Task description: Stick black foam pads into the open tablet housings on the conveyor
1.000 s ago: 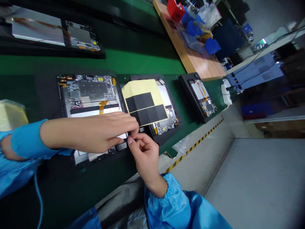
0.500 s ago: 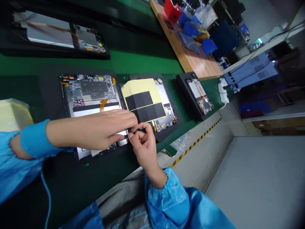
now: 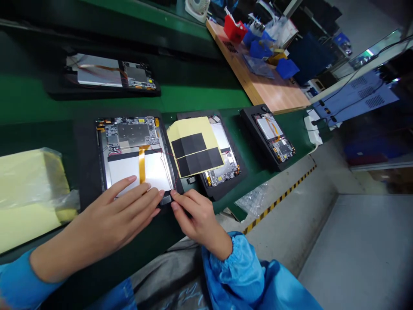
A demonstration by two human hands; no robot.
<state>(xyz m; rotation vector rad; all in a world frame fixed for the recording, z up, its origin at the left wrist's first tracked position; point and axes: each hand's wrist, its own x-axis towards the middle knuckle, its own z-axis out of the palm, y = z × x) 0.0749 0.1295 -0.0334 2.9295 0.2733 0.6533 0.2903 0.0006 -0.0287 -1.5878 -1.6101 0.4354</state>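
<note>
An opened tablet point(image 3: 140, 165) lies on a black foam pad, its circuit board point(image 3: 132, 132), silver battery and orange ribbon cable point(image 3: 142, 167) exposed. My left hand point(image 3: 124, 213) rests with fingers stretched over the tablet's near edge, hiding part of the battery. At the near right corner, my right hand point(image 3: 195, 211) has thumb and index finger closed beside a small dark part point(image 3: 166, 199); whatever is between the fingertips is too small to make out. A thin red wire point(image 3: 177, 165) runs to that corner. Just right, a yellow sheet with black adhesive pieces point(image 3: 197, 150) covers part of a second opened tablet point(image 3: 222, 165).
Another opened tablet point(image 3: 106, 75) lies at the back left, and one more point(image 3: 274, 135) on the right. A bagged yellow stack point(image 3: 29, 189) is at the left. Behind stands a wooden table point(image 3: 258, 82) with red and blue bins. A small black piece point(image 3: 191, 180) lies between the pads.
My left hand has moved from beside my right fingertips to lie flat on the tablet's near edge. My right hand has lowered slightly at the corner. The whole view has shifted.
</note>
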